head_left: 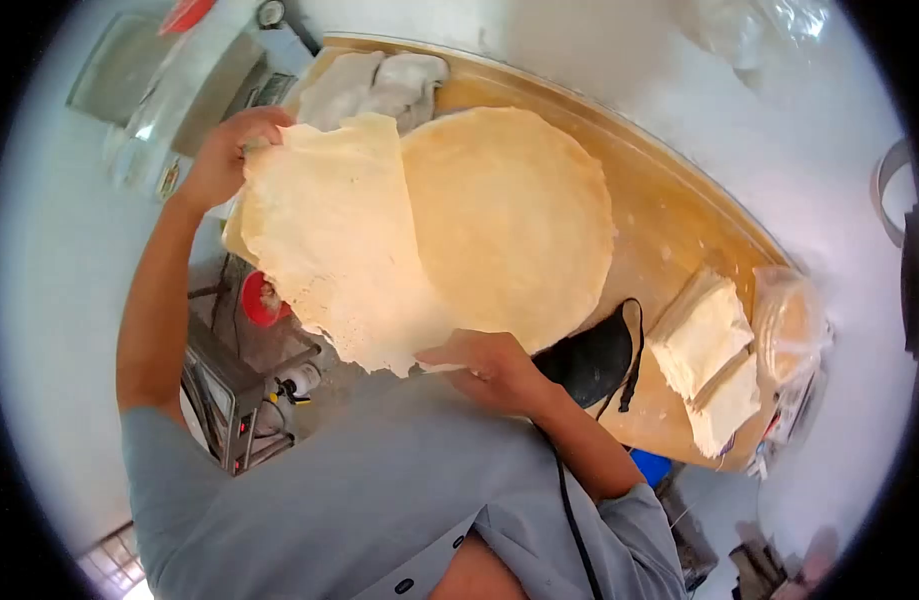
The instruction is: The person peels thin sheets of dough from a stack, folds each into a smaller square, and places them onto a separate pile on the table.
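Observation:
A thin, pale sheet of flatbread (344, 225) with a ragged edge hangs between my two hands. My left hand (241, 150) is closed on its upper left corner. At its lower right edge, my right hand (491, 368) pinches it between thumb and fingers. The sheet partly covers a large round stack of flatbread (514, 210) lying on the wooden table (669, 215). How deep the round stack is cannot be made out from above.
Folded flatbread pieces (704, 335) sit at the table's right, beside a plastic bag of round breads (782, 325). A black cloth item with straps (589, 360) lies near my right forearm. Grey cloths (379, 85) rest at the back. Below left are a red bowl (259, 303) and a metal-framed device (224, 400).

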Motion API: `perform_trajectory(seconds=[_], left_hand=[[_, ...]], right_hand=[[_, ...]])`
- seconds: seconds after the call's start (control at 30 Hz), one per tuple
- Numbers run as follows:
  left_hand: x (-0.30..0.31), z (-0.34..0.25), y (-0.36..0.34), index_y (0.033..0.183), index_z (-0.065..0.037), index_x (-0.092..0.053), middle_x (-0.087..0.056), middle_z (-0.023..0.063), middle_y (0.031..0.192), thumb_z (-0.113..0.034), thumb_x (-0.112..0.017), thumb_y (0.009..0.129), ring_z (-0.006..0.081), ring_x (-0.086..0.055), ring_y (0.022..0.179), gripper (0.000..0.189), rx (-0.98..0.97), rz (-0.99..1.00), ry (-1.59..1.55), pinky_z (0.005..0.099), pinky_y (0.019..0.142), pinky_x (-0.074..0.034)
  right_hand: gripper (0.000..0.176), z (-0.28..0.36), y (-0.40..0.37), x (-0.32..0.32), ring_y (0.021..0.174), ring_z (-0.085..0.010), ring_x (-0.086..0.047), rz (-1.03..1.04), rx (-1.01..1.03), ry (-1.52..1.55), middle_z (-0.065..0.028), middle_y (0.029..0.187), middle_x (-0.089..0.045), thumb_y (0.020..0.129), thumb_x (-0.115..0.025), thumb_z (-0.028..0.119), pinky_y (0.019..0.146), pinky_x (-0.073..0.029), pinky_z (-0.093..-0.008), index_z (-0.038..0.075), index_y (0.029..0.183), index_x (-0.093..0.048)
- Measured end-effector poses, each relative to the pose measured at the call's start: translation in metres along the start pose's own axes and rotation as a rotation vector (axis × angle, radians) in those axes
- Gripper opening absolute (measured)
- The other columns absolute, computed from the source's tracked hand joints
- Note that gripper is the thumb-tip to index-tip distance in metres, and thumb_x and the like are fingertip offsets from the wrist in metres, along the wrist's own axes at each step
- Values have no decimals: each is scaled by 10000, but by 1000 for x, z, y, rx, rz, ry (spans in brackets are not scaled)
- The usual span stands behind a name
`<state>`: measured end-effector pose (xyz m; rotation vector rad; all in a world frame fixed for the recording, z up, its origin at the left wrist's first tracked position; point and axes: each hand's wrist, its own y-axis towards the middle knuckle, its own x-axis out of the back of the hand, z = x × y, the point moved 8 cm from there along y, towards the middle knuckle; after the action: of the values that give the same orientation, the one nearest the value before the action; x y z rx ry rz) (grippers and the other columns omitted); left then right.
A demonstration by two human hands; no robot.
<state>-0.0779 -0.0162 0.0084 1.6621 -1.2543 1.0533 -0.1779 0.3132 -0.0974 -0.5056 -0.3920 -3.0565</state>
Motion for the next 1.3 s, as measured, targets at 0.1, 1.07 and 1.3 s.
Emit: perform_trajectory(seconds=[0.1,1.07,1.3], left_hand=[[44,-9,-39,969,-69,-610,-661,93,1199,-70,-675,875,163,-594,1104,114,158,-220,-225,321,936,-479],[-63,-72,-100,1024,-5,-642,-681,78,1003,70,-564,850,182,-648,976,205,440,-563,-436,286,892,-488],[-240,-67,-156,1026,-49,-662,-683,119,998,4,-601,843,301,-657,952,200,431,-241,-377,354,842,-517]], right_hand=[[363,49,15,21,737,-282,-615,11,83,109,-88,837,-623,840,-640,55,636,-489,-353,95,1201,-638],[247,5,-60,191,942,-260,-650,-666,-121,-479,-92,994,-680,797,-613,-99,832,-504,-320,56,974,-687],[250,-116,-124,120,980,-310,-642,-403,-293,-534,-114,997,-679,753,-641,-93,862,-514,-377,79,928,-688]])
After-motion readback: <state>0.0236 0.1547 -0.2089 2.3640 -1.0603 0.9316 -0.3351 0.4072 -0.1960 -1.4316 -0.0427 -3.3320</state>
